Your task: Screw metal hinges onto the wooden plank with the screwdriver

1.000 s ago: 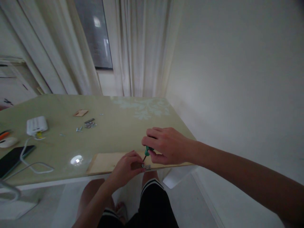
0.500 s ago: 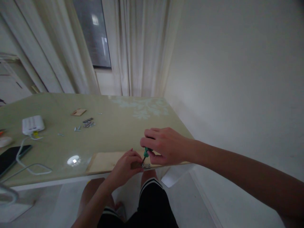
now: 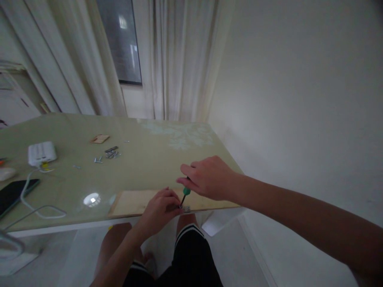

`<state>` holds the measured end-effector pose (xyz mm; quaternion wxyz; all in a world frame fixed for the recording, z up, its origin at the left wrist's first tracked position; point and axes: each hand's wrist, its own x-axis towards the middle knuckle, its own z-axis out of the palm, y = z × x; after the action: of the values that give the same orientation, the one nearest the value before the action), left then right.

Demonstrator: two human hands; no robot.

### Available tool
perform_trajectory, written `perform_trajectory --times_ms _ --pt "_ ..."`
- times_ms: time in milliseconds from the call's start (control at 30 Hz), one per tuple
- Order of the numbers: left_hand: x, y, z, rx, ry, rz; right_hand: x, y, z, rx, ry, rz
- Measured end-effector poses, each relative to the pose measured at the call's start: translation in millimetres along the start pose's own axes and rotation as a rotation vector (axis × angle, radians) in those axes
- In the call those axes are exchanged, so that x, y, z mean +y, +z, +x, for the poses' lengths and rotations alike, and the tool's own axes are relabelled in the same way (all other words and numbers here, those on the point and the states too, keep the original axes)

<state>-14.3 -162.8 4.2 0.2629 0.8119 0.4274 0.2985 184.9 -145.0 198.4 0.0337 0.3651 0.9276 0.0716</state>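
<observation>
Head view: along the near edge of the worktop [image 3: 143,167] lies a board [image 3: 128,202], its long axis running left to right. Left hand [image 3: 159,207] is over it, fingers nearly together beside the screwdriver [image 3: 186,191] tip; whether they pinch anything, I cannot tell. The tool slants down-left to the metal plate [image 3: 187,209] at the board's near edge. Right hand [image 3: 211,178], farther from the plate, is curled round the handle.

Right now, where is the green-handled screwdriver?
Low in the middle of the head view, the green-handled screwdriver is in the right hand, beside the left hand, pointing down toward metal hardware on the wooden board.
</observation>
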Motion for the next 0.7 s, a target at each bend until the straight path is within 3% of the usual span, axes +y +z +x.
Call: perform_trajectory --times_ms 133,200,400,433,600,700 --pt "1 0 0 0.01 0.028 0.014 11 -7 5 0.003 -0.262 0.23" --pt "-1 1 -1 0.02 0.037 0.03 15 -10 5 -0.01 -0.321 0.325" --pt "-3 4 -1 0.039 0.048 0.054 8 -10 9 -0.078 0.016 0.11" --pt "-2 4 -1 0.037 0.049 0.054 7 -10 9 -0.067 0.002 0.104" --pt "0 3 0 0.055 0.048 0.072 8 -16 6 -0.047 -0.368 0.261" --pt "-2 4 0 0.074 0.051 0.076 4 -18 7 -0.071 -0.248 0.188"
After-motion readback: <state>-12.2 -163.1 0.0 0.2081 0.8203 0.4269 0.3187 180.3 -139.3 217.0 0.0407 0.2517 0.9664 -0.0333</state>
